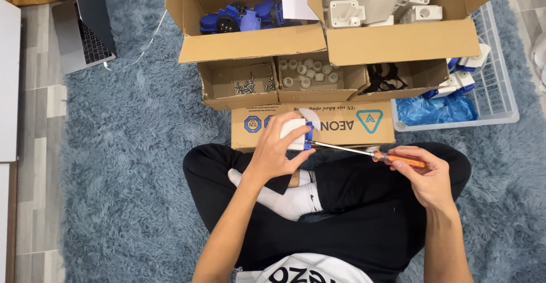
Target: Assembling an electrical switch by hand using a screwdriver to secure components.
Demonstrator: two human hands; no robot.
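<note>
Screwdriving looks under way: left hand [277, 151] clasps a white-and-blue plastic part [298, 133] above the lap, right hand [427, 176] clenches the orange-handled screwdriver [369, 153], whose tip meets the part's blue edge and likely needs steady turning.

A shaggy blue-grey rug [131, 146] covers pale wood-plank flooring [40, 106], with white furniture [8, 78] at left.

Flat cardboard box [341, 125] is lying just ahead of the hands, blocking forward reach at knee level. 3 small open trays [318, 81] are sitting behind it, then 2 large cartons [318, 38] with raised flaps. Clear plastic basket [489, 98] is closing off the right front. Blue rug [131, 163] is lying open to the left, up to the laptop [79, 38].
</note>
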